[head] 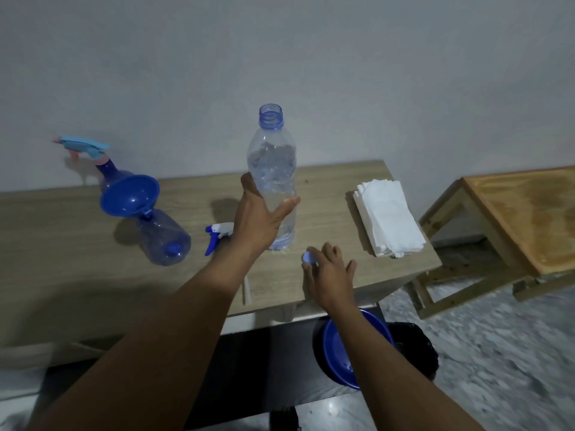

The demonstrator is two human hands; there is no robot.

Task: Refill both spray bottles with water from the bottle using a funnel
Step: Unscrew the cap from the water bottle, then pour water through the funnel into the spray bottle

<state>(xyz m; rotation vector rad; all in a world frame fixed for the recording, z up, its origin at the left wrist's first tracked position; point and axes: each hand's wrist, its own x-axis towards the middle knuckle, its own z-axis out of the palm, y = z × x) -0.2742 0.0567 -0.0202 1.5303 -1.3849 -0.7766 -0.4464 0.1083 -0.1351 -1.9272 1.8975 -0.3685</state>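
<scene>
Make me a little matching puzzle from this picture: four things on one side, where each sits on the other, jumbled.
1 water bottle
2 blue cap
3 funnel
4 white spray head

A lying on the table
B gripped by the left hand
C in the open spray bottle neck
D held in the right hand fingertips

Pairs: 1-B, 2-D, 3-C, 4-A

The water bottle (272, 181) is showing clear, glossy plastic; the funnel (129, 195) and cap (308, 257) are showing smooth blue plastic. The table (62, 244) is looking matt and wood-grained, the napkins (389, 219) matt paper, the stool (522, 213) varnished wood.
</scene>
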